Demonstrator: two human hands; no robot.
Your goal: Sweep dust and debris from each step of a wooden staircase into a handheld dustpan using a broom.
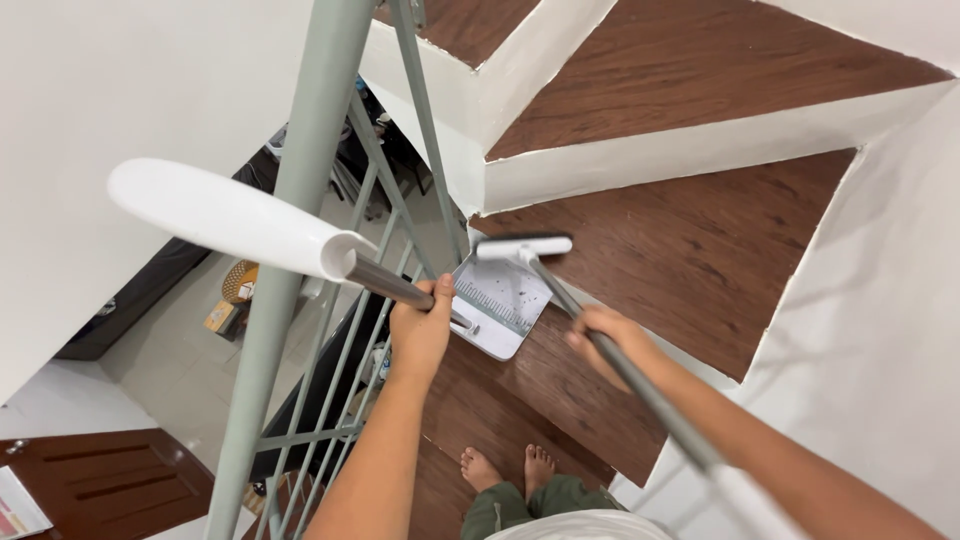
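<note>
My left hand point(420, 325) grips the metal shaft of a long-handled dustpan point(497, 305), whose white grip end point(230, 218) sticks out toward the upper left. The grey pan rests on a brown wooden stair tread point(690, 260) and holds specks of dirt. My right hand point(600, 335) is closed around the metal shaft of a broom; its white head point(523, 246) sits at the far edge of the pan. My bare feet point(508, 466) stand on a lower tread.
A pale green metal stair railing point(290, 300) runs down the left side, right beside my left arm. White risers and a white wall point(880, 300) bound the winding steps. Far below lie a tiled floor, a basket and a dark wooden door point(100, 480).
</note>
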